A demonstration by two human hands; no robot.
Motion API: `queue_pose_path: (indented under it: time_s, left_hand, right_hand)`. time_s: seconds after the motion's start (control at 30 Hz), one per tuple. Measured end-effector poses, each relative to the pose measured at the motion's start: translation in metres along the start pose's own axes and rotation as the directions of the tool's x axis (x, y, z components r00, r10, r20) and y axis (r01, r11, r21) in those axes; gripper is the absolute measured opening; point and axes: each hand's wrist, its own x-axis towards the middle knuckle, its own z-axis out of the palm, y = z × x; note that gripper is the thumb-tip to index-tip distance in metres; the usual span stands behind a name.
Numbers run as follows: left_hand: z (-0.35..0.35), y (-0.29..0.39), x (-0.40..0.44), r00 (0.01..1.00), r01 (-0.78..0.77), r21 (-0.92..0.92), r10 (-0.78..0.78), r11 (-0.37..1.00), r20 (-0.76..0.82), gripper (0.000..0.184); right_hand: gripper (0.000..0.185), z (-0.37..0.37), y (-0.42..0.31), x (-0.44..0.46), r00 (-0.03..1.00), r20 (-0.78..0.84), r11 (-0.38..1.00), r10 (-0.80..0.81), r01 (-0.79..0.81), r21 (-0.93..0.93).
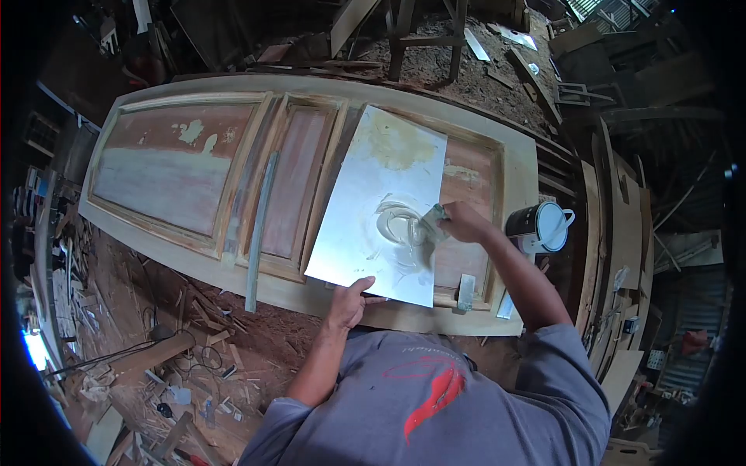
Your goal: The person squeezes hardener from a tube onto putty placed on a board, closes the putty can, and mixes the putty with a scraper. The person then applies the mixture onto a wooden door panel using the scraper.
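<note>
My left hand [352,303] grips the near edge of a white board [342,202], thumb on top and fingers beneath. On the board lies a smeared pool of pale putty [400,225], with a dried yellowish patch toward the far end. In my right hand [464,223] is a putty knife [435,225], its blade at the right side of the putty. Under the board rests a panelled wooden door [175,194] with pale filler patches. A second scraper [465,292] lies on the door's near right part.
A paint can [540,227] with a white handle stands at the door's right end. A long narrow strip [262,233] lies across the door. Wood scraps and cables [155,342] litter the floor at left; planks [622,256] stand at right.
</note>
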Motion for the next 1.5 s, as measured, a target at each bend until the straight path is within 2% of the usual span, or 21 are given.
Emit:
queue_pose_path:
  time_s: [0.13,0.17,0.3,0.4,0.43,0.5,0.6,0.7,0.8,0.83,0.93,0.97,1.0,1.07,1.13,1.2,1.27,1.33,1.4,1.47,1.5]
  left_hand:
    - [-0.002,-0.001,0.002,0.999,0.025,0.023,-0.024,0.999,-0.021,0.042]
    - [-0.001,-0.001,0.002,0.999,0.028,0.015,-0.027,1.000,-0.023,0.041]
    - [-0.008,-0.014,0.006,0.997,0.071,0.019,-0.070,0.997,-0.034,0.037]
    - [-0.008,-0.014,0.005,0.998,0.060,-0.025,-0.061,0.998,-0.031,0.035]
    - [-0.009,-0.014,0.005,0.997,0.076,-0.024,-0.076,0.997,-0.031,0.036]
    - [-0.010,-0.015,0.006,0.994,0.099,-0.031,-0.100,0.995,-0.035,0.038]
    - [0.001,-0.007,0.001,0.999,0.039,-0.007,-0.039,0.999,0.002,0.041]
    - [-0.010,-0.015,0.006,0.999,0.034,0.015,-0.033,0.999,-0.018,0.043]
    - [-0.007,-0.012,0.002,0.998,0.066,-0.043,-0.066,0.997,-0.004,0.043]
    - [-0.003,-0.011,0.000,0.997,0.078,-0.032,-0.078,0.996,-0.001,0.042]
    - [0.008,-0.002,0.002,0.998,0.068,0.010,-0.068,0.998,0.008,0.039]
    - [0.006,-0.002,0.004,0.999,0.049,0.029,-0.049,0.998,0.005,0.041]
    - [0.000,-0.006,0.003,0.999,0.033,0.040,-0.033,0.999,-0.009,0.042]
    - [-0.016,-0.012,0.006,0.999,0.050,0.028,-0.050,0.998,-0.016,0.040]
    - [-0.013,-0.013,0.002,0.997,0.074,0.000,-0.074,0.997,-0.010,0.039]
    - [-0.004,-0.005,-0.002,0.998,0.062,0.060,-0.061,0.996,-0.023,0.039]
    - [-0.001,-0.001,-0.005,0.998,0.048,0.089,-0.044,0.995,-0.053,0.038]
    - [-0.009,-0.006,0.002,0.996,0.061,0.100,-0.054,0.993,-0.068,0.037]
    - [-0.024,-0.009,0.005,0.996,0.079,0.052,-0.078,0.996,-0.035,0.040]
    - [-0.037,-0.009,0.005,0.993,0.117,0.035,-0.118,0.992,0.012,0.044]
    - [-0.034,0.000,0.002,0.989,0.135,0.044,-0.137,0.990,0.054,0.041]
  right_hand:
    - [0.028,0.029,-0.015,-0.013,0.990,-0.137,0.996,-0.023,0.034,0.081]
    - [0.029,0.026,-0.038,-0.021,0.987,-0.148,0.991,0.058,-0.040,0.126]
    - [0.030,0.045,-0.071,-0.025,0.971,-0.219,0.981,0.099,-0.058,0.187]
    - [0.028,0.056,-0.055,-0.008,0.964,-0.241,0.927,0.111,-0.013,0.375]
    - [0.021,0.032,-0.079,-0.019,0.959,-0.208,0.915,0.191,-0.097,0.391]
    - [0.022,0.040,-0.074,-0.024,0.928,-0.372,0.992,-0.037,0.080,0.101]
    - [0.040,0.078,-0.057,-0.046,0.751,-0.493,0.890,-0.440,0.293,-0.348]
    - [0.040,0.086,-0.037,-0.074,0.864,-0.300,0.900,-0.405,0.317,-0.301]
    - [0.039,0.025,-0.054,-0.074,0.953,-0.211,0.956,-0.218,0.165,-0.242]
    - [0.039,0.024,-0.057,-0.064,0.883,-0.376,0.953,-0.279,0.208,-0.219]
    - [0.038,0.070,-0.043,-0.026,0.881,-0.357,0.933,-0.311,0.211,-0.291]
    - [0.039,0.082,-0.054,-0.032,0.801,-0.421,0.901,-0.425,0.333,-0.277]
    - [0.040,0.083,-0.056,-0.042,0.877,-0.284,0.913,-0.388,0.323,-0.250]
    - [0.039,0.061,-0.063,-0.056,0.915,-0.128,0.916,-0.382,0.356,-0.186]
    - [0.037,0.029,-0.072,-0.056,0.956,-0.071,0.946,-0.284,0.268,-0.181]
    - [0.032,0.027,-0.080,-0.041,0.904,-0.306,0.951,-0.298,0.253,-0.180]
    - [0.032,0.064,-0.074,-0.018,0.785,-0.500,0.929,-0.367,0.279,-0.244]
    - [0.035,0.090,-0.078,-0.027,0.889,-0.301,0.915,-0.345,0.247,-0.319]
    - [0.040,0.081,-0.078,-0.042,0.919,-0.196,0.934,-0.341,0.307,-0.183]
    - [0.040,0.046,-0.085,-0.041,0.989,-0.037,0.986,-0.146,0.142,-0.093]
    - [0.039,0.040,-0.092,-0.039,0.980,-0.154,0.991,-0.126,0.119,-0.056]
